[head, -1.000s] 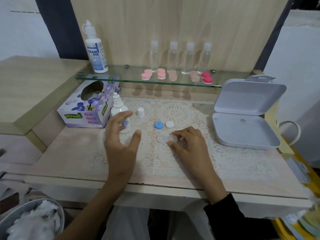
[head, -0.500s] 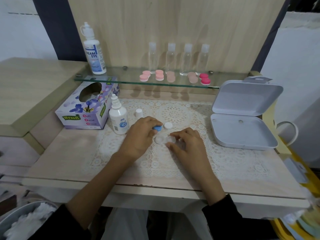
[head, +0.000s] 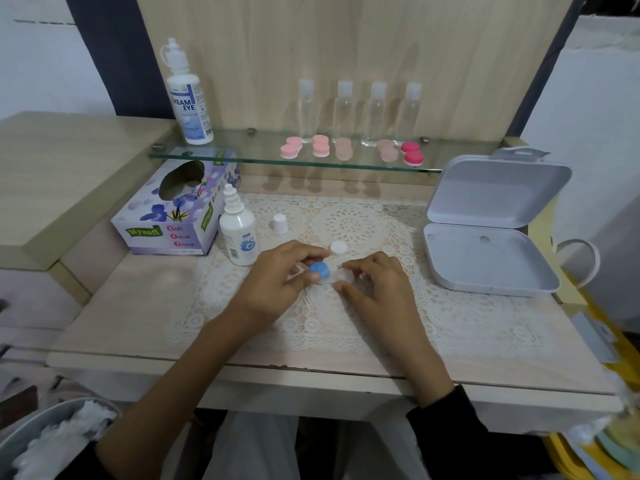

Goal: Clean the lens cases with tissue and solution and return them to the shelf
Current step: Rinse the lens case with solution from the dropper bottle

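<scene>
A clear lens case lies on the lace mat in the middle of the table. My left hand pinches its blue cap over the case's left well. My right hand grips the case's right side and holds it down. The white cap sits loose just behind. A small solution bottle stands uncapped to the left, its white cap beside it. Several pink and red lens cases rest on the glass shelf.
A purple tissue box stands at the left. An open white box sits at the right. A large solution bottle and several clear bottles stand on the shelf. A bin with used tissue is at the lower left.
My left hand left the small bottle, picked up the blue cap from the mat and brought it onto the lens case. My right hand stayed on the case.
</scene>
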`<action>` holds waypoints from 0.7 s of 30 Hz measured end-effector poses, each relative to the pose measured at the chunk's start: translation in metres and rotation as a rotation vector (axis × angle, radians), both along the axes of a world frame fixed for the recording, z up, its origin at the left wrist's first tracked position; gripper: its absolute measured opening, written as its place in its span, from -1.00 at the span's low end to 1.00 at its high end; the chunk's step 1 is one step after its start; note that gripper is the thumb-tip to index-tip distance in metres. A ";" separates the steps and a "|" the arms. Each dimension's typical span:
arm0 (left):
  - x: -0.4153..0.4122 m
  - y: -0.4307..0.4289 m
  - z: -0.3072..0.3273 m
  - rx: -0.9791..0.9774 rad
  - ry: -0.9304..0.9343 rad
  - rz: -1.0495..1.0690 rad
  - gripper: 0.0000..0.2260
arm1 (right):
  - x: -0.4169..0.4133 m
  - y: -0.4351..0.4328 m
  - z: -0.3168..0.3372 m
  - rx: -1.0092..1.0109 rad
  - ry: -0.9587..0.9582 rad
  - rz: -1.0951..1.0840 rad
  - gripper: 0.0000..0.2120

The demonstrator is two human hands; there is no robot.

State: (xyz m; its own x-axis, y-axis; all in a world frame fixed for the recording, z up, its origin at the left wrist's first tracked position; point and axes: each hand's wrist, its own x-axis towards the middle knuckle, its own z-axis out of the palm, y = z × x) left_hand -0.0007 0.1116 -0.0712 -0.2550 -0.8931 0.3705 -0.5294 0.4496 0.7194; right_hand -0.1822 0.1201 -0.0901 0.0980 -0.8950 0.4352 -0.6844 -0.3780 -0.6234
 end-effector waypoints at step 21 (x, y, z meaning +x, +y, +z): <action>0.001 -0.004 -0.006 -0.143 -0.207 -0.109 -0.69 | 0.001 0.001 0.001 0.005 0.013 0.006 -0.77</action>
State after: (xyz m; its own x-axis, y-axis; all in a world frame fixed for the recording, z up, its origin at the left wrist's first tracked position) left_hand 0.0002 0.1079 -0.0770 -0.4305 -0.7986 0.4207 -0.6014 0.6013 0.5261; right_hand -0.1817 0.1211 -0.0888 0.1087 -0.8964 0.4297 -0.6903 -0.3791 -0.6163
